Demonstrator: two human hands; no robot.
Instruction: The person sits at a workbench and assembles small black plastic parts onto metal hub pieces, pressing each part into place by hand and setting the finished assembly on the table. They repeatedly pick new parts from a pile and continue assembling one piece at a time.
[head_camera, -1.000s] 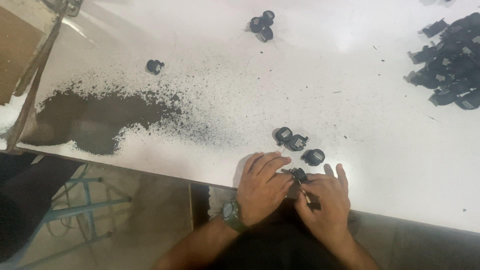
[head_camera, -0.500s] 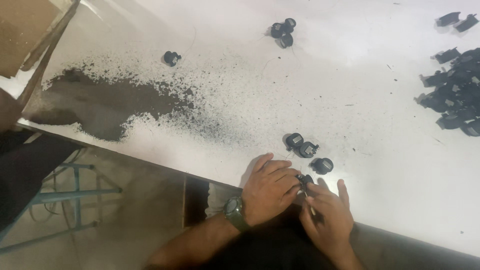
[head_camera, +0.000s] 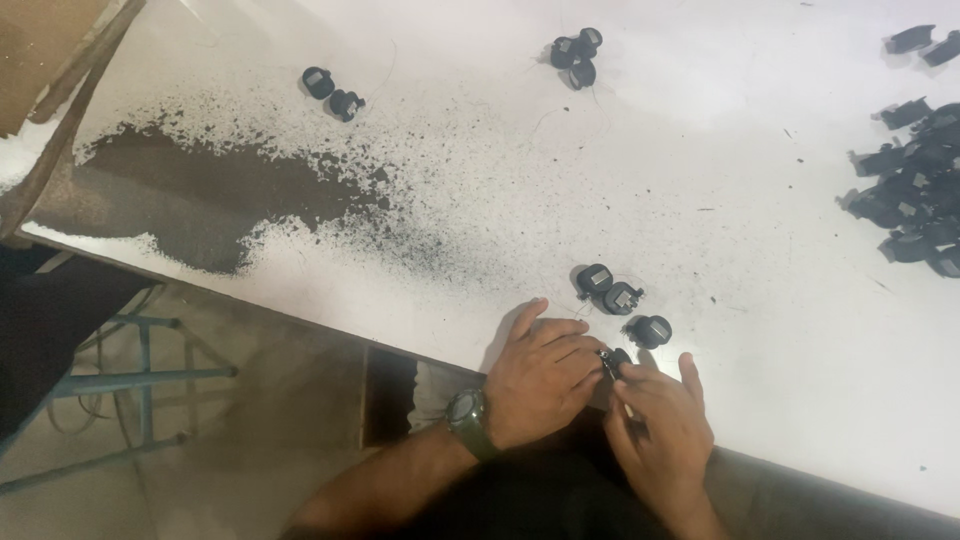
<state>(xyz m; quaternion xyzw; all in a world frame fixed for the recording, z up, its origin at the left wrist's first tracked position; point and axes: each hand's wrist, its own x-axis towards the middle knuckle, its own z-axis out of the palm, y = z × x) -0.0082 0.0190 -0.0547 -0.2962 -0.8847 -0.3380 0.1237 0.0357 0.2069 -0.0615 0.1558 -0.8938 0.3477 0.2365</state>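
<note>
Both of my hands meet at the near edge of a white table (head_camera: 700, 150). My left hand (head_camera: 540, 375), with a dark wristwatch (head_camera: 467, 418) on the wrist, and my right hand (head_camera: 660, 425) pinch a small black part (head_camera: 615, 360) between their fingertips; most of it is hidden by the fingers. Just beyond the hands lie three round black parts: two touching (head_camera: 607, 290) and one apart (head_camera: 650, 330).
A heap of several black parts (head_camera: 915, 200) lies at the right edge. Three more (head_camera: 575, 50) sit at the far middle, two (head_camera: 332, 92) at the far left. Worn dark patch (head_camera: 210, 195) on the table's left. A blue metal frame (head_camera: 130, 380) stands below.
The view has shifted a little, so the table contents appear lower and further right. My hands stay together at the table edge on the small part.
</note>
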